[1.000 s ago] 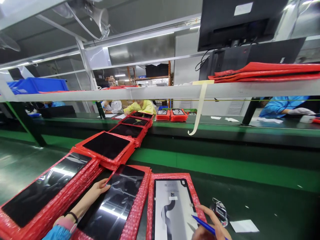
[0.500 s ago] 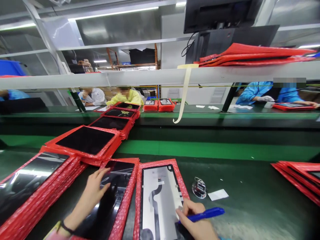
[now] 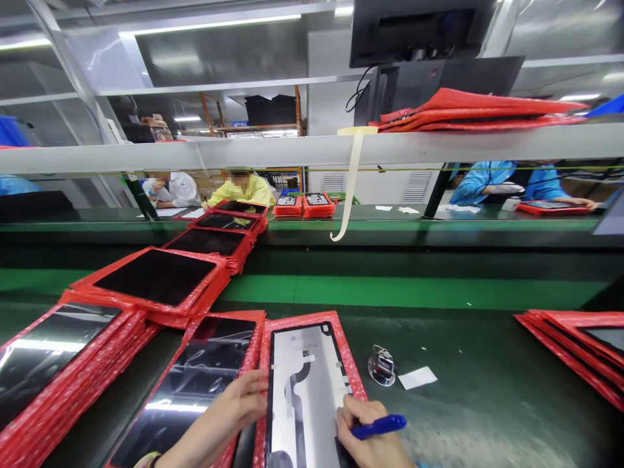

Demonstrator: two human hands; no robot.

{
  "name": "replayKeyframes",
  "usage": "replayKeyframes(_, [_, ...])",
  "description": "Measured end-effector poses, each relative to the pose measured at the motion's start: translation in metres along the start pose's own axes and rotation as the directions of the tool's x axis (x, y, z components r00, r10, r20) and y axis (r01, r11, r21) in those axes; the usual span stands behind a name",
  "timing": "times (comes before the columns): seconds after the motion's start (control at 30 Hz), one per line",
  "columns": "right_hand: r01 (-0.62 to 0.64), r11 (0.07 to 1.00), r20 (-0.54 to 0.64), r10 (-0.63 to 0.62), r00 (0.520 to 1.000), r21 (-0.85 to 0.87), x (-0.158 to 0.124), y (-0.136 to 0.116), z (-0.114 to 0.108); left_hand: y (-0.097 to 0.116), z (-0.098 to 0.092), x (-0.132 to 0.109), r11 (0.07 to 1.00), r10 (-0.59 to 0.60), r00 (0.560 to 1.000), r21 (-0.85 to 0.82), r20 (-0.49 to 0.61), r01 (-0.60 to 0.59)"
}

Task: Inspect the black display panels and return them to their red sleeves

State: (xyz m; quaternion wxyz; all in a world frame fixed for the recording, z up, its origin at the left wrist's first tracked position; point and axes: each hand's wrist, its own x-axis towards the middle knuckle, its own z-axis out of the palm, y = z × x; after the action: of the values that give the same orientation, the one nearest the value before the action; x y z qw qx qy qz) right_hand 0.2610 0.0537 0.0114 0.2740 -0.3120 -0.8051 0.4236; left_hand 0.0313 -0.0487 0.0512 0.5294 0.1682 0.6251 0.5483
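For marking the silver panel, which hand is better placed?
Probably the right hand: it holds a blue pen at the right edge of the panel. The left hand, at the left edge, shows no pen.

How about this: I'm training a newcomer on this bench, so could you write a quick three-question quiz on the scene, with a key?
1. Which hand holds the blue pen?

2. True or false: the panel nearest the blue pen lies with a glossy black face up.

3. Which of these lies closest to the white paper slip?
A) the hanging tape
B) the round metal item
C) the monitor

Key:
1. The right hand.
2. False: its upper face is pale, with a dark curved strip on it.
3. B.
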Motion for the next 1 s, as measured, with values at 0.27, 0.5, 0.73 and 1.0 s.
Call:
replayKeyframes(0.27, [-0.111, 0.906, -0.107, 0.169, 0.98, 0.407, 0.001, 0.013, 0.003, 0.012, 0.013, -0.002, 0.994, -0.021, 1.0, -0.105, -0.008, 0.02])
replayKeyframes(0.5, [-0.111, 0.762, -0.09, 0.217, 0.972, 0.638, 0.004, 0.003, 0.005, 0.012, 0.054, 0.001, 0.992, 0.065, 0.977, -0.117, 0.203, -0.042])
replayKeyframes(0.73, [0.021, 0.793, -0.245, 0.163, 0.956, 0.609, 0.004, -0.022, -0.042, 0.033, 0.063, -0.004, 0.969, 0.237, 0.964, -0.099, 0.124, -0.226])
replayKeyframes(1.0, [0.154, 0.79, -0.413, 0.135, 0.9, 0.594, 0.035, -0.054, -0.096, 0.089, 0.071, -0.024, 0.849, 0.524, 0.85, -0.099, 0.044, -0.519])
